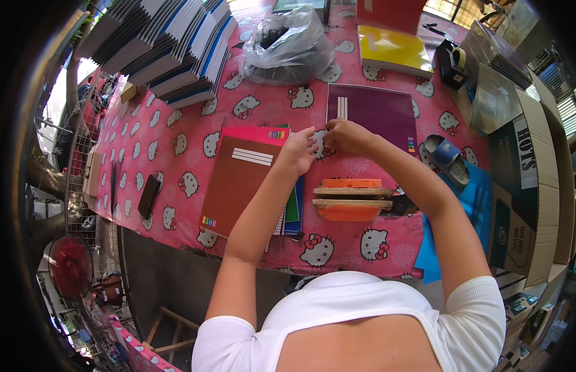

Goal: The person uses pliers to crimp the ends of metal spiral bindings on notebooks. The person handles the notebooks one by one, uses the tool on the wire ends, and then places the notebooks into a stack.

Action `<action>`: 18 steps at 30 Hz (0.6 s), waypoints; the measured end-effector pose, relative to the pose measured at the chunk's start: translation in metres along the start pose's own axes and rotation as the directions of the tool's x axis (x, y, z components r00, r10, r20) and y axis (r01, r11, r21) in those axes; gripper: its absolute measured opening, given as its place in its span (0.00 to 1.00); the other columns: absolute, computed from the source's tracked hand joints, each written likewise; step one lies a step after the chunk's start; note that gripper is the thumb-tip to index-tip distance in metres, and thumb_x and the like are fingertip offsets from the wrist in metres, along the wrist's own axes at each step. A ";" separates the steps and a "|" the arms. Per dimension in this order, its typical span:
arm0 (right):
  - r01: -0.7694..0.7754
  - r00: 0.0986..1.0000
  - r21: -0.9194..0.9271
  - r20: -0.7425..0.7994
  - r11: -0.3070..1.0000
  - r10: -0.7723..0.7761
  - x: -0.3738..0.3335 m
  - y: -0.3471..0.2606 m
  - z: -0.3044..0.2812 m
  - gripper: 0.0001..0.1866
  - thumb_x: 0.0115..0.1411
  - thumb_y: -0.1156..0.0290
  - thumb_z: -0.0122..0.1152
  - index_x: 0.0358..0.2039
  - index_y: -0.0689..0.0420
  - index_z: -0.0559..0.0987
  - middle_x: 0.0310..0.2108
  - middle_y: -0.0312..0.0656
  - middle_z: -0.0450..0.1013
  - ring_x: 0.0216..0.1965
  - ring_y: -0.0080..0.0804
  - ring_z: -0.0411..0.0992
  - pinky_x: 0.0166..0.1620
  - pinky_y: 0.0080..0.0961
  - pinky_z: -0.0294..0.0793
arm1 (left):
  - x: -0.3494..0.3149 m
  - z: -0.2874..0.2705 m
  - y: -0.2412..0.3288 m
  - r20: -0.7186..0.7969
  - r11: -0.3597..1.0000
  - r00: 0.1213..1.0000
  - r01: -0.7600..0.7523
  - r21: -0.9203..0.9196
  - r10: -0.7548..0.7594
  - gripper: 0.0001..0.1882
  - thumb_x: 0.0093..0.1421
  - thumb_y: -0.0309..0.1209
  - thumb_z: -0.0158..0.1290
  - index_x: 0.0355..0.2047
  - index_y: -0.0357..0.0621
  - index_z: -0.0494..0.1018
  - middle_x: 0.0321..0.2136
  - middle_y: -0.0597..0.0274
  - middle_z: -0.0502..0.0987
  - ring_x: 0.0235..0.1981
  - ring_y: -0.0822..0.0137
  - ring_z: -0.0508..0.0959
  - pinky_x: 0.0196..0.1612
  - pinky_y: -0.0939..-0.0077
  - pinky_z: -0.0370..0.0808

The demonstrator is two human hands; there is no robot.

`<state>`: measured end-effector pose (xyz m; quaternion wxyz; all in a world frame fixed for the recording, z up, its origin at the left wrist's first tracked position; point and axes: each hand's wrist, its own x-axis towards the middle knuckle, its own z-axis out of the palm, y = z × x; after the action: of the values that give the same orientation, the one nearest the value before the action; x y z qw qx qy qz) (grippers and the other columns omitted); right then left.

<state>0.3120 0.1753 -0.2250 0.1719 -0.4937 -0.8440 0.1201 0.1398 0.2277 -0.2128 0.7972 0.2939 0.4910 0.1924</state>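
My left hand [298,150] is open, fingers spread and partly bent, beside the right edge of a brown-covered notebook [235,180]. Under that notebook, pink, green and blue covers stick out. My right hand [348,135] has its fingers curled together at the left, spiral-bound edge of a purple notebook [378,111]. Whatever sits between those fingertips is too small to make out. Between my forearms lies a block of orange pieces and brown boards [351,201], stacked in layers.
Tall stacks of spiral notebooks [170,49] stand at the far left. Behind my hands sits a clear plastic bag [288,46] with black contents. Yellow notebooks [394,49], a tape dispenser [450,65], a blue slipper [447,158] and a cardboard box [517,192] line the right. A phone [149,196] lies left.
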 end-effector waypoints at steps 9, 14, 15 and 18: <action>-0.141 0.912 0.236 -0.347 0.961 0.219 -0.014 -0.005 -0.005 0.04 0.47 0.76 0.60 0.25 0.59 0.81 0.25 0.47 0.75 0.29 0.44 0.76 0.36 0.31 0.75 | 0.034 0.027 0.005 -0.025 0.980 0.997 0.083 0.179 -0.079 0.20 0.64 0.46 0.43 0.44 0.43 0.68 0.40 0.60 0.74 0.46 0.61 0.69 0.59 0.56 0.54; -0.220 0.742 0.625 -0.391 0.749 0.545 -0.030 0.004 -0.009 0.13 0.49 0.81 0.58 0.36 0.61 0.82 0.32 0.41 0.79 0.32 0.22 0.75 0.38 0.19 0.74 | 0.066 0.034 0.006 0.033 0.941 0.989 0.125 0.313 -0.142 0.14 0.62 0.42 0.46 0.37 0.44 0.72 0.33 0.62 0.75 0.32 0.66 0.73 0.48 0.65 0.67; -0.211 0.718 0.727 -0.338 0.653 0.609 -0.035 0.009 -0.010 0.13 0.50 0.81 0.57 0.37 0.62 0.82 0.33 0.39 0.79 0.34 0.17 0.73 0.39 0.17 0.74 | 0.070 0.040 0.006 0.021 0.925 0.995 0.082 0.372 -0.096 0.12 0.61 0.38 0.47 0.36 0.45 0.73 0.33 0.63 0.76 0.30 0.66 0.74 0.44 0.67 0.69; -0.197 0.713 0.716 -0.364 0.670 0.599 -0.026 0.002 -0.012 0.12 0.51 0.81 0.57 0.37 0.63 0.82 0.34 0.37 0.79 0.35 0.17 0.73 0.41 0.16 0.74 | 0.095 0.021 0.005 -0.030 0.927 0.999 -0.010 0.374 0.023 0.08 0.58 0.33 0.49 0.35 0.45 0.74 0.33 0.64 0.76 0.29 0.66 0.76 0.39 0.69 0.73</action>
<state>0.3300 0.1537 -0.2193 0.5394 -0.5994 -0.5225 0.2771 0.2009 0.2815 -0.2658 0.7166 0.4408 0.5298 0.1069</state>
